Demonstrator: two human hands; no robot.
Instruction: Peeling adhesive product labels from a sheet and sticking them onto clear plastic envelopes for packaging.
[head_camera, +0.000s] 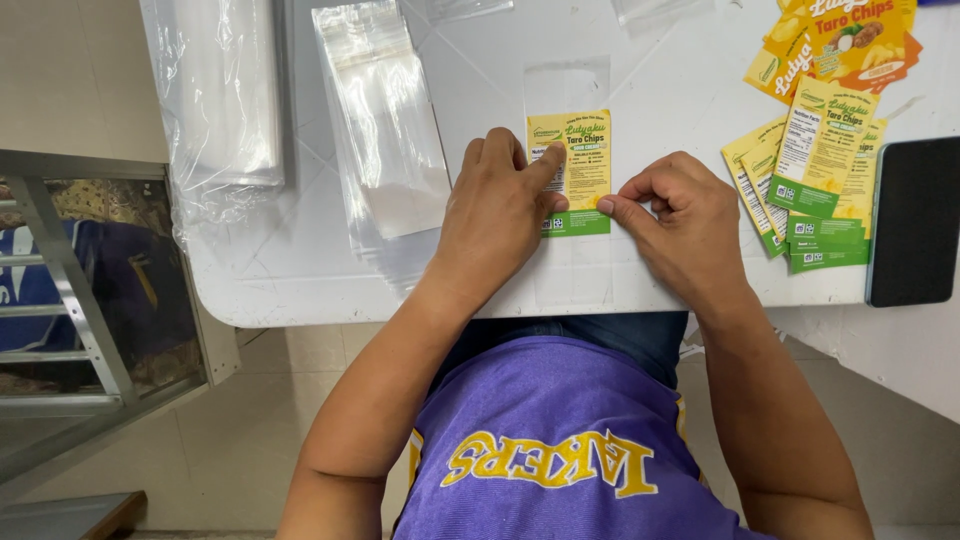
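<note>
A yellow and green paper label (584, 160) lies on a clear plastic bag (568, 82) on the white table (300, 285). My left hand (497, 212) presses down on the label's left side with its index finger stretched out. My right hand (676, 215) pinches the label's lower right edge between thumb and forefinger. Both hands sit near the table's front edge.
A stack of clear plastic bags (385, 125) lies left of my hands, with a larger bundle of bags (220, 90) farther left. Several more yellow-green labels (815, 165) are fanned at the right, orange ones (840, 45) behind them. A dark tablet-like slab (915, 220) sits at the right edge.
</note>
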